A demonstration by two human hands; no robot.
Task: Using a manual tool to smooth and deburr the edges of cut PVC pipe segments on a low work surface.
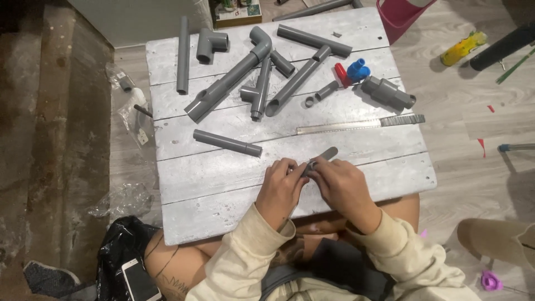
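Low centre of the frame, a short grey pipe piece (321, 159) sits pinched between both hands, its free end poking up and to the right over the whitewashed plank worktop (212, 184); the left hand (281, 189) curls its fingers around the near end, the right hand (340, 187) closes over it from the other side, so both hands are grasping that one piece, though what sits right at the joint under the fingertips is too hidden to tell. Just above the hands, a long clear ruler-like strip (356, 125) lies across the boards, running toward the right edge. Left of that, a loose straight grey pipe (227, 142) rests at a slight slant, well apart from the hands. Further up, a cluster: a long pipe with an elbow (234, 75) on top, a grey tee fitting (210, 45) at upper left, a lone upright-lying pipe (183, 54) beside it, and more pipe lengths crossing in the middle. To the upper right, a red fitting (341, 74) touches a blue fitting (359, 70), with a chunky grey coupling (387, 92) just beside them. Off the worktop, a pink bin (398, 17) at top, a yellow bottle (462, 49) on the floor at upper right, and a white phone (139, 280) at lower left
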